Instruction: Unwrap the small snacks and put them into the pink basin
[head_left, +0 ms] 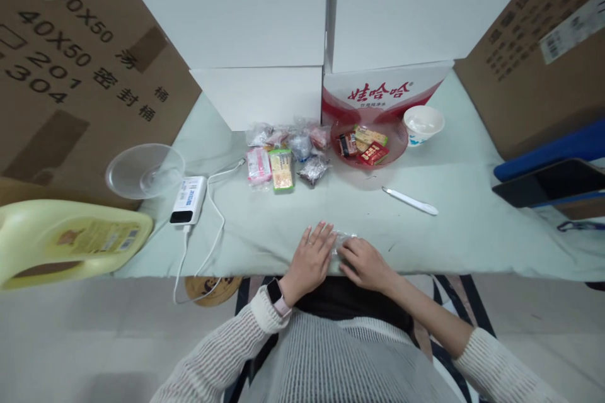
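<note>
A crumpled clear plastic bag (344, 240) lies on the table's near edge, between my two hands. My left hand (309, 258) rests flat on the cloth with its fingers stretched, its fingertips at the bag's left side. My right hand (366, 264) has bent fingers closed on the bag's right side; its fingertips are partly hidden. Farther back, several wrapped snacks (282, 170) lie in a loose group. More snack packets (371, 152) sit in a translucent red bowl (399, 151). To the right of my hands lies a white craft knife (411, 201).
A white paper bowl (424, 124) stands beside the red one. At left are a clear plastic bowl (125, 170), a white power bank (188, 201) with a cable, and a yellow jug (70, 242). Cardboard boxes (66, 107) wall the sides; white boxes (259, 97) stand behind.
</note>
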The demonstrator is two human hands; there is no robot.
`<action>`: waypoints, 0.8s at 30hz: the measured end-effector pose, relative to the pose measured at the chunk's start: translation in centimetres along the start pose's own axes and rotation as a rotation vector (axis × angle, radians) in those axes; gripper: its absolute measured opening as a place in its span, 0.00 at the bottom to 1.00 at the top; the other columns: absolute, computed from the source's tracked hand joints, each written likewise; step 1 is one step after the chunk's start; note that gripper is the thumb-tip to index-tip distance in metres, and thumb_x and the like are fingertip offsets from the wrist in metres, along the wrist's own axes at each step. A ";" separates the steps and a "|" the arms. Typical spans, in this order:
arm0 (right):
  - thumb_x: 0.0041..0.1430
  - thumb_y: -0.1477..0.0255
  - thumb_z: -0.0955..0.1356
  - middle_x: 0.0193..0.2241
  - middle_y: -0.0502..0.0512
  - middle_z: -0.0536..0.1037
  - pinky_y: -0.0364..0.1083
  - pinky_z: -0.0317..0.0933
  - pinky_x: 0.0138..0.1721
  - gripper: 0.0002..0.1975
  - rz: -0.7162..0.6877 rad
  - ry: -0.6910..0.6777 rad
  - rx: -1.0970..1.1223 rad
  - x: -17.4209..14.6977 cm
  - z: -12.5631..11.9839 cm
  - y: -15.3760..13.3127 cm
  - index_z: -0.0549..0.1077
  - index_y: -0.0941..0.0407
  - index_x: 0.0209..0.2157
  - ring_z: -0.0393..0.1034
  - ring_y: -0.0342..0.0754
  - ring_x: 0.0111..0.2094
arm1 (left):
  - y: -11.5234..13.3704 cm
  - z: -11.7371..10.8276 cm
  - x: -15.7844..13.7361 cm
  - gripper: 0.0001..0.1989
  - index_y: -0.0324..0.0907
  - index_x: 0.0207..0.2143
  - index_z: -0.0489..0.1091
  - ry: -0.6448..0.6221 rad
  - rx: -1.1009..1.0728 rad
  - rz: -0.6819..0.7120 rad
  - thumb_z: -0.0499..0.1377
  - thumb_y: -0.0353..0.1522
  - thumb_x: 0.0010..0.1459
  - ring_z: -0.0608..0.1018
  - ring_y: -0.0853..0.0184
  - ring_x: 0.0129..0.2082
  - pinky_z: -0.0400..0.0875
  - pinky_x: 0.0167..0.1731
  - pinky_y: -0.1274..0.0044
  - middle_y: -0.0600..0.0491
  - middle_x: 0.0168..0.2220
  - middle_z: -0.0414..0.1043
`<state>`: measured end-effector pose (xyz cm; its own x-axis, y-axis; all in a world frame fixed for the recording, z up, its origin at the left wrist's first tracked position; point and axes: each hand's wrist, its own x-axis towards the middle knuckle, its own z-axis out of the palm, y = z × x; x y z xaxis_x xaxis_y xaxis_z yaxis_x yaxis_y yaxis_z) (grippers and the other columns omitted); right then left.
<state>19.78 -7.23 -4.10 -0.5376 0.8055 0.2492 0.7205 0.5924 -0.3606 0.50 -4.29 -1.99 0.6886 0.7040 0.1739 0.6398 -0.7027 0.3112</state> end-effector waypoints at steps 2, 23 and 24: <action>0.57 0.73 0.61 0.35 0.61 0.71 0.49 0.62 0.38 0.10 0.031 0.069 0.016 -0.4 0.0 0.2 0.70 0.60 0.39 0.63 0.51 0.37 | -0.3 0.8 0.8 0.22 0.38 0.58 0.55 -0.095 0.047 -0.021 0.45 0.29 0.61 0.55 0.59 0.62 0.50 0.58 0.60 0.44 0.60 0.56; 0.55 0.83 0.58 0.39 0.57 0.71 0.50 0.65 0.42 0.16 0.201 0.213 0.453 2.0 -4.2 1.4 0.65 0.53 0.43 0.67 0.49 0.42 | -2.2 -2.6 4.6 0.09 0.41 0.36 0.68 -0.276 -0.692 -0.224 0.60 0.31 0.50 0.72 0.62 0.43 0.63 0.48 0.67 0.51 0.38 0.72; 0.56 0.82 0.58 0.39 0.57 0.71 0.50 0.65 0.42 0.16 0.213 0.225 0.476 2.2 -4.7 1.3 0.65 0.53 0.44 0.67 0.48 0.42 | -2.0 -2.9 4.6 0.10 0.40 0.36 0.69 -0.322 -0.837 -0.258 0.60 0.32 0.49 0.73 0.64 0.39 0.66 0.44 0.71 0.52 0.36 0.72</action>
<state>21.60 -4.62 0.16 -0.2576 0.9206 0.2934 0.4974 0.3866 -0.7766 1.43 0.63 0.86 0.7008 0.6777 -0.2228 0.4179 -0.1369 0.8981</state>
